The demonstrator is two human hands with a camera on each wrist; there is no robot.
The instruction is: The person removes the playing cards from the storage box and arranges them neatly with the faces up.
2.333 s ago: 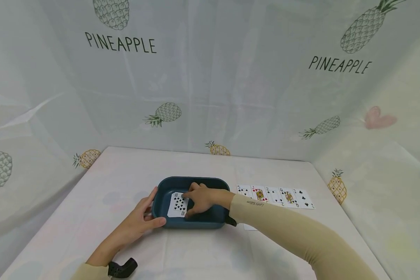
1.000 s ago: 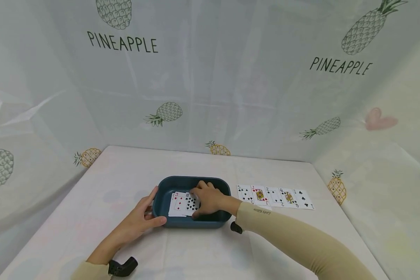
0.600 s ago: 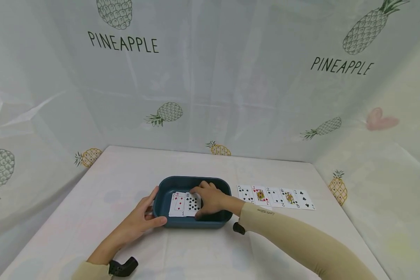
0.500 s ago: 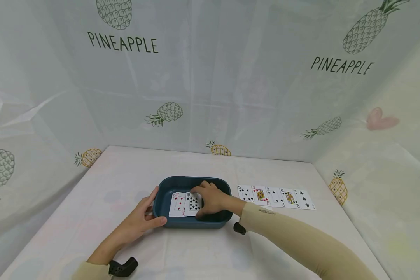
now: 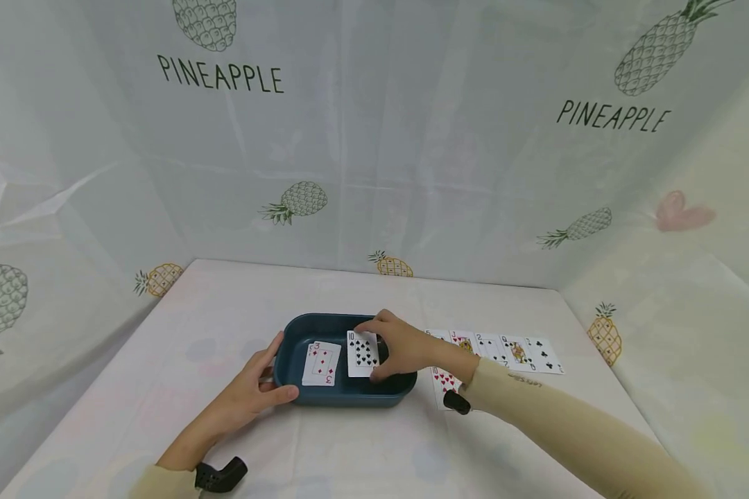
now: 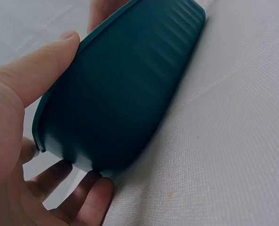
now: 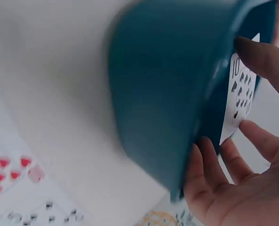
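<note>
A dark teal tray (image 5: pixel 343 399) sits on the white table, seen close from outside in both wrist views (image 6: pixel 130 84) (image 7: pixel 163 94). My left hand (image 5: pixel 268 374) grips its left end, thumb (image 6: pixel 50 61) on the rim and fingers curled under. Inside lies a three of diamonds (image 5: pixel 321 364). My right hand (image 5: pixel 383 346) pinches a ten of spades (image 5: pixel 362 350) (image 7: pixel 240 92), tilted up over the tray's right half, with its fingers (image 7: pixel 210 165) around the tray's edge.
Several face-up cards (image 5: pixel 493 348) lie in a row right of the tray, and a ten of hearts (image 5: pixel 443 381) lies nearer, by my right wrist. Pineapple-print cloth walls (image 5: pixel 374 173) close in the back and both sides.
My right hand slid the ten of spades rightward off the three of diamonds and raised it. The arm shifted right, uncovering the ten of hearts. The left hand stayed.
</note>
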